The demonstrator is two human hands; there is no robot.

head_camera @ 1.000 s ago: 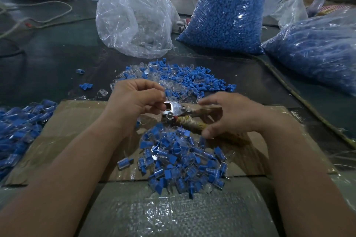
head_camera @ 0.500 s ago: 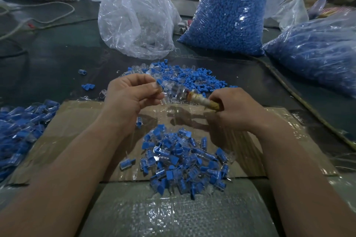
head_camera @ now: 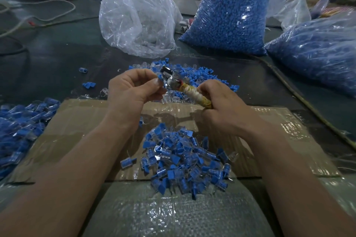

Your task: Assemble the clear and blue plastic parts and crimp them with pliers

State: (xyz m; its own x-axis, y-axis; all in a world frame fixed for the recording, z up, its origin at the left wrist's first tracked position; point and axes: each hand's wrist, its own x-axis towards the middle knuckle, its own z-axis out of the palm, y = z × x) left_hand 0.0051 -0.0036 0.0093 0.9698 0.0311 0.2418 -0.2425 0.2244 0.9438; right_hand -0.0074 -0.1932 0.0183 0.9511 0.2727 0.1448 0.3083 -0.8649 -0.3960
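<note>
left hand point(head_camera: 134, 90) pinches blue part point(head_camera: 159, 79), raised above cardboard point(head_camera: 77, 121) | right hand point(head_camera: 221, 109) grips pliers point(head_camera: 173, 82) by wrapped handle, head just beside part | pile of parts point(head_camera: 183, 159) on cardboard

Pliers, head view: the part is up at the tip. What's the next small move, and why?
Probably squeeze the handles to crimp. The left hand pinches a blue part against the metal head of the pliers, whose wrapped handles the right hand grips. Whether the part sits between the jaws is hidden, so seat it first if loose.
</note>
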